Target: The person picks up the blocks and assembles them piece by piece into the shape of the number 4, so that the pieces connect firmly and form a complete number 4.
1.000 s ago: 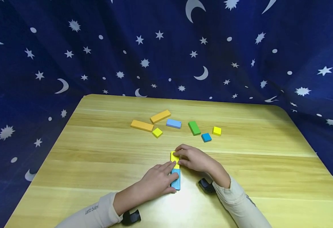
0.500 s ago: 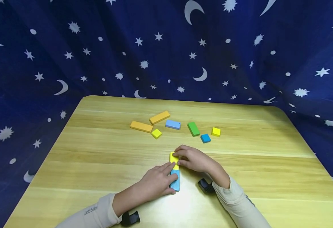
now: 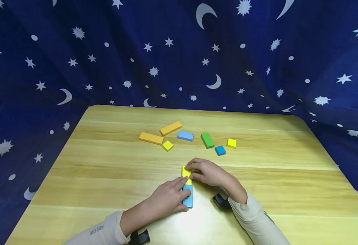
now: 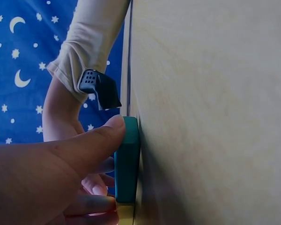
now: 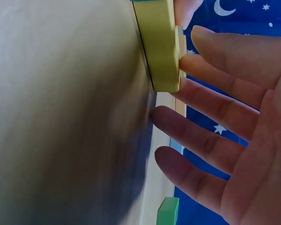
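A yellow block (image 3: 184, 172) and a light blue block (image 3: 188, 202) lie end to end in a line on the table. My left hand (image 3: 166, 195) rests over them from the left, one fingertip on the yellow block and another on the blue one. Its thumb (image 4: 100, 138) touches the near end of the blue block, which looks teal in the left wrist view. From the right, my right hand (image 3: 209, 172) touches the yellow block's top with a fingertip. In the right wrist view its fingers (image 5: 201, 138) are spread beside the yellow block's far end, the thumb off it.
Farther back lie two orange blocks (image 3: 151, 138), a small yellow block (image 3: 167, 146) and a periwinkle block (image 3: 185, 135). To their right are a green block (image 3: 207, 140), a small blue block (image 3: 220, 150) and another yellow block (image 3: 231, 143). A starry curtain (image 3: 179, 54) hangs behind the table.
The whole head view has shifted slightly downward. Both hands and the two blocks under them keep the same positions relative to each other.
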Demonstrator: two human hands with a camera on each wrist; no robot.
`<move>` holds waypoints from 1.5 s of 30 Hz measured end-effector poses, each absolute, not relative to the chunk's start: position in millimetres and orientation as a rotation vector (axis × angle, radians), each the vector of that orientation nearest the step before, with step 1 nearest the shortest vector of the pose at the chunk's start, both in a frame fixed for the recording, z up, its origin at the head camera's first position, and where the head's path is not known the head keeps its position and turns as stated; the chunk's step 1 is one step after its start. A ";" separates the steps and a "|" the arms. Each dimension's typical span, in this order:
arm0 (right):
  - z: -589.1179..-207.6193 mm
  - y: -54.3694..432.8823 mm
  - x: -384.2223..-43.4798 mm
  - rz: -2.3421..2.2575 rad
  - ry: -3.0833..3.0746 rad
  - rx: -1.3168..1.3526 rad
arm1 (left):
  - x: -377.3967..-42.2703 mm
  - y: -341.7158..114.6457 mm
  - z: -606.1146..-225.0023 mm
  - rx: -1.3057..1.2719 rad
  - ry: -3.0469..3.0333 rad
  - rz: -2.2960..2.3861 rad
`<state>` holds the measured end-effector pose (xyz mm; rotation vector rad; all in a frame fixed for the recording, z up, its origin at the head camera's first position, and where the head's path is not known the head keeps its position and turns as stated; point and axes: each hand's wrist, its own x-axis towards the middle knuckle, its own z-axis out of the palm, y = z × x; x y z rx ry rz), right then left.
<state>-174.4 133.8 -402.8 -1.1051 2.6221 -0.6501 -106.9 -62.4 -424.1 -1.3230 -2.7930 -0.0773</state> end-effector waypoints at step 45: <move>-408.7 204.9 -220.5 -0.558 3.024 -0.561 | -107.4 -65.0 -425.1 -1.324 -2.780 -0.099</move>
